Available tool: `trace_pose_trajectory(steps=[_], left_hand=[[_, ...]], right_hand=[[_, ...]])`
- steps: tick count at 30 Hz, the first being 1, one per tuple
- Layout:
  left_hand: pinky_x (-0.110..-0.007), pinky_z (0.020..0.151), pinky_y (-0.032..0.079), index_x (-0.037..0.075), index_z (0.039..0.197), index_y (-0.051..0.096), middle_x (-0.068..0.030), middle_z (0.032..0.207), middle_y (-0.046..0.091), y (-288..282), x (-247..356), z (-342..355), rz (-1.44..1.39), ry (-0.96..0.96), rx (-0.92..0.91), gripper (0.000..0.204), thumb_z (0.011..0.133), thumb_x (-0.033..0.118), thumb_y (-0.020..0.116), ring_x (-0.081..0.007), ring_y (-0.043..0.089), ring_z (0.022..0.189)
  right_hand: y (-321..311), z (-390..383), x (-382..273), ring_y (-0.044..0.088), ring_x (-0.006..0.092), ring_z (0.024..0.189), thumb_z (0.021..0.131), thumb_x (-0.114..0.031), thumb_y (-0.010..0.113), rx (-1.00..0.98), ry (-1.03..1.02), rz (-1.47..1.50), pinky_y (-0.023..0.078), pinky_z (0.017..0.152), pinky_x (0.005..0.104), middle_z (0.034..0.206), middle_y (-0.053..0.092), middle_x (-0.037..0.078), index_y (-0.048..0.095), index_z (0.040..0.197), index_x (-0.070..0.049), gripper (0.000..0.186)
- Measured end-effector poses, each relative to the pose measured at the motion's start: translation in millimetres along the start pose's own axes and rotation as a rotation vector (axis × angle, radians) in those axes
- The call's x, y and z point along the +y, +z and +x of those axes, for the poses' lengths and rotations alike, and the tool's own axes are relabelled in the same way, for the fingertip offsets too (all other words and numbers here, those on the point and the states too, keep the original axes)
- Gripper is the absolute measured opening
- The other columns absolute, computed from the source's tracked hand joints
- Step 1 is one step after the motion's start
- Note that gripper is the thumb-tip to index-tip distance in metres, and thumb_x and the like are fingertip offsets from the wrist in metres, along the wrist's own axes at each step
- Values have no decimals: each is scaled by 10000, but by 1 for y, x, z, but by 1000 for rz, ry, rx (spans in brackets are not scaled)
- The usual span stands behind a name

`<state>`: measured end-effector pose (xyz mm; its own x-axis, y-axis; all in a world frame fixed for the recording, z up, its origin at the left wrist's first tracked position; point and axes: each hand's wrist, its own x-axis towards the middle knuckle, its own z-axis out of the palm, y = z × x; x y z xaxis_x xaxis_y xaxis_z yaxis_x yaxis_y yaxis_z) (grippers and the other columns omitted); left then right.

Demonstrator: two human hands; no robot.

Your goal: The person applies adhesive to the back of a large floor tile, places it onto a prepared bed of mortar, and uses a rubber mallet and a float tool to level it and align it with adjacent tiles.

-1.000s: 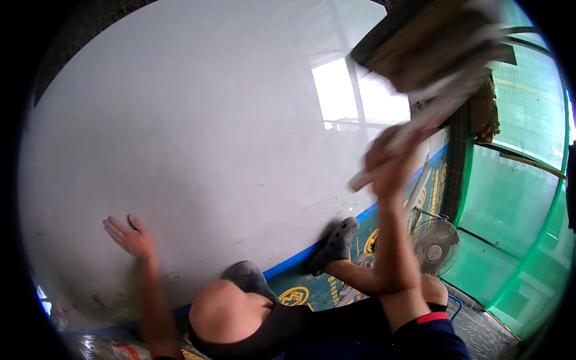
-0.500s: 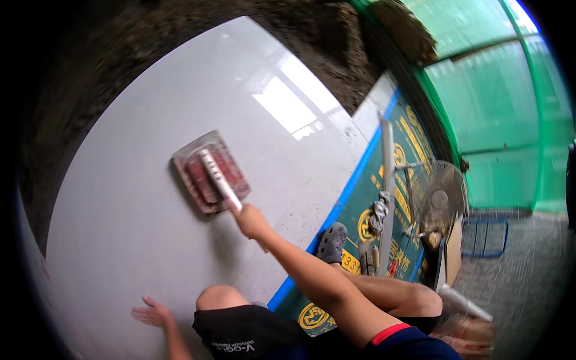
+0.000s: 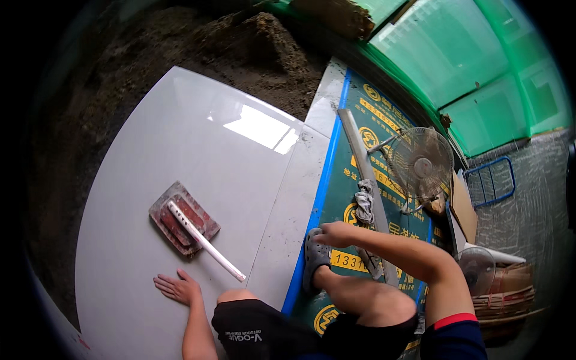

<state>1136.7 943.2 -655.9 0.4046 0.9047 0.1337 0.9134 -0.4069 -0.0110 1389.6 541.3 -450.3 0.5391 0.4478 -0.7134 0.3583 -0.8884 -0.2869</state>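
A large glossy pale grey tile (image 3: 156, 147) stretches out in front of me. My left hand (image 3: 179, 288) lies flat on it near my knee, fingers outstretched and holding nothing. Just beyond that hand rests a flat, squarish red-brown tamping tool (image 3: 184, 219), its white handle with holes pointing toward me. Nobody is holding it. Over the toe of my grey clog (image 3: 314, 264) is my right hand (image 3: 337, 234), with its fingers curled in. Whether anything is inside those fingers is hidden.
Green printed protective sheeting (image 3: 342, 204) with blue edging borders the tile's right side. On it lie a long grey metal bar (image 3: 360, 147), a crumpled cloth (image 3: 365, 201) and a fan (image 3: 423, 168). Rough dark mortar (image 3: 240, 60) lies beyond the tile. Flattened cardboard (image 3: 504, 294) is stacked at right.
My right hand has let go of the tamping tool's handle and moved right, over to the clog. The tool now lies on the tile. My left hand stays on the tile, and the view has shifted.
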Motion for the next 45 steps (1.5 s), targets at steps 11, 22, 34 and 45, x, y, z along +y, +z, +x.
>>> trace_pose_trajectory(steps=[11, 22, 34, 45], left_hand=[[-476, 1152, 182, -34, 1473, 237, -228, 1555, 211, 14, -3, -2, 68, 18, -12, 738, 962, 469, 410, -361, 199, 1447], [-478, 1151, 188, -26, 1477, 248, -235, 1544, 231, 18, -1, -2, 229, 54, -24, 762, 968, 531, 356, -363, 221, 1438], [-491, 1150, 180, -37, 1476, 232, -243, 1550, 203, 22, -3, -2, 150, 88, 12, 758, 970, 514, 356, -379, 205, 1439], [-496, 1155, 159, -31, 1483, 206, -246, 1550, 200, 27, -8, -2, 101, 107, 27, 759, 967, 504, 360, -381, 183, 1447]], right_hand=[[324, -108, 79, 610, 377, 1051, 969, -582, 357, 15, 1083, 1707, 456, 908, 438, 1103, 647, 260, 613, 1102, 110, 750], [295, -89, 133, 628, 389, 997, 965, -549, 396, 539, 1122, 697, 467, 889, 446, 1044, 669, 252, 580, 1136, 118, 712], [174, -41, 63, 589, 182, 631, 933, -299, 638, 776, 931, 1815, 475, 502, 277, 881, 587, 50, 530, 1068, -119, 250], [220, -197, 145, 364, 75, 408, 986, -253, 425, 1268, 904, 2742, 293, 400, 215, 552, 385, -36, 502, 891, -140, 166]])
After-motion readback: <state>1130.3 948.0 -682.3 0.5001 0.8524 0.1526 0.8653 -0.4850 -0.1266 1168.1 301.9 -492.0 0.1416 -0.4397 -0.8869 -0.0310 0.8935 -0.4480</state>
